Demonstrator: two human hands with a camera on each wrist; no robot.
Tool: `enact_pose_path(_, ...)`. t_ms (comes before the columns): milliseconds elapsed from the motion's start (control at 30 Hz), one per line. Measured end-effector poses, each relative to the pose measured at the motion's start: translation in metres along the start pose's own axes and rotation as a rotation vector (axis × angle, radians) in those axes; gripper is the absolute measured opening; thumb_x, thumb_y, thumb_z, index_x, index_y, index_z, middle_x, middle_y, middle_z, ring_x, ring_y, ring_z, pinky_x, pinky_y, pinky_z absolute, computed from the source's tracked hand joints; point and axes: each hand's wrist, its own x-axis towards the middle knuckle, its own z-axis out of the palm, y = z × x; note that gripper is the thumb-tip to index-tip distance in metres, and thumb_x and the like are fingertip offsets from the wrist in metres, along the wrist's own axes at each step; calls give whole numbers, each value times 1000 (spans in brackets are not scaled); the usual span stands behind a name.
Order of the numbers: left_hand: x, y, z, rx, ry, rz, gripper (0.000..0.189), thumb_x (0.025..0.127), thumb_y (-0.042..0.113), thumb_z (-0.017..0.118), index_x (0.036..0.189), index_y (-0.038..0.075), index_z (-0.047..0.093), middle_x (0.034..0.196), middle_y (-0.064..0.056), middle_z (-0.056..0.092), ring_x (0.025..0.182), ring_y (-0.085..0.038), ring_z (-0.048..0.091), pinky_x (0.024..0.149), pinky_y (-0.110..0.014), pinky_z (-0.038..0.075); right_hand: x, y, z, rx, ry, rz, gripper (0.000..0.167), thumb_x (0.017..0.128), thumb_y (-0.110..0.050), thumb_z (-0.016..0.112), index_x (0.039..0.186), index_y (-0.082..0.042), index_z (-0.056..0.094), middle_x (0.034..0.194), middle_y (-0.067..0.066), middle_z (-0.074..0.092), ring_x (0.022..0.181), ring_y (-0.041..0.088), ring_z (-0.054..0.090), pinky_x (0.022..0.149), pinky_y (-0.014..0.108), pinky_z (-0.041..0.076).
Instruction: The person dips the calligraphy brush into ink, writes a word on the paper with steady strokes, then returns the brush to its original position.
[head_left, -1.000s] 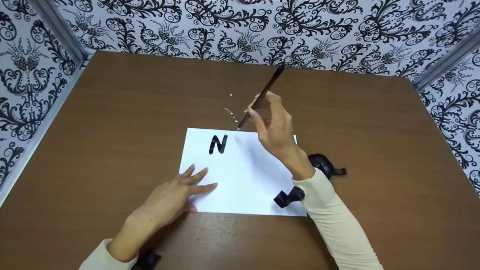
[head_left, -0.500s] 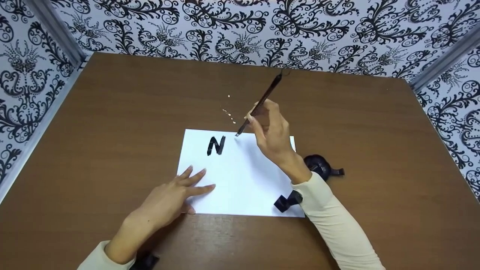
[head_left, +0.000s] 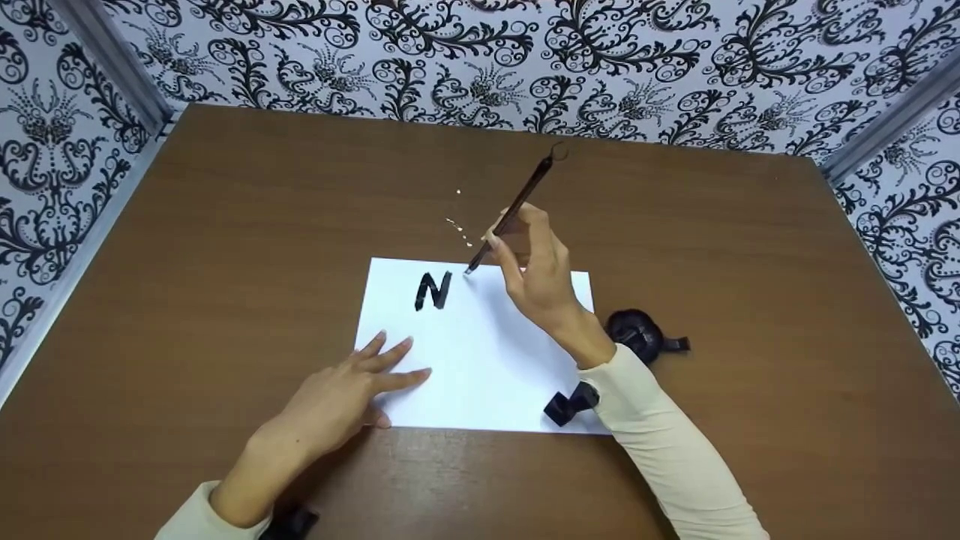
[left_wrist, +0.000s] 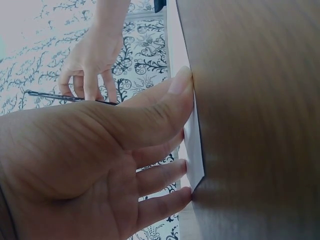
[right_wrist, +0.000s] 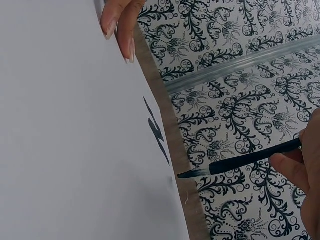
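My right hand (head_left: 541, 274) pinches a slim dark paintbrush (head_left: 517, 206) with a small loop at its upper end. The brush slants over the top part of a white paper sheet (head_left: 480, 360), its tip close over the paper, just right of a black painted letter N (head_left: 433, 291). Dark paint shows on the bristle tip (right_wrist: 187, 174) in the right wrist view. Spread fingers of my left hand (head_left: 337, 397) rest on the sheet's lower left corner. The left wrist view shows the thumb (left_wrist: 172, 102) at the paper's near edge.
A round black object (head_left: 636, 335) with a short tab stands right of the sheet, beside my right sleeve. Small pale flecks (head_left: 459, 227) mark the brown table (head_left: 247, 247) beyond the paper. Patterned wallpaper (head_left: 480, 67) stands behind the table's far edge.
My right hand has moved down and slightly left, bringing the brush tip from the sheet's top edge to over the paper near the N. The left hand keeps its place on the sheet.
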Motion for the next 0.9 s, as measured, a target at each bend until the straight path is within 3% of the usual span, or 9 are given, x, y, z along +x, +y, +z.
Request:
enact_pose_path(633, 1, 0, -1, 20, -13, -5, 63, 76, 14, 78, 134, 25, 58, 149, -7, 38, 134, -38, 35, 49, -24, 42, -1, 2, 4, 0, 3, -22, 32, 88, 8, 61, 116, 6, 45, 97, 14, 59, 89, 22, 65, 65, 20, 52)
enact_pose_path(900, 1, -1, 0, -3, 2, 2, 64, 74, 9, 79, 133, 24, 59, 148, -8, 40, 134, -38, 36, 44, -21, 35, -3, 3, 4, -13, -17, -9, 31, 89, 7, 60, 115, 9, 44, 100, 17, 57, 88, 23, 66, 62, 21, 53)
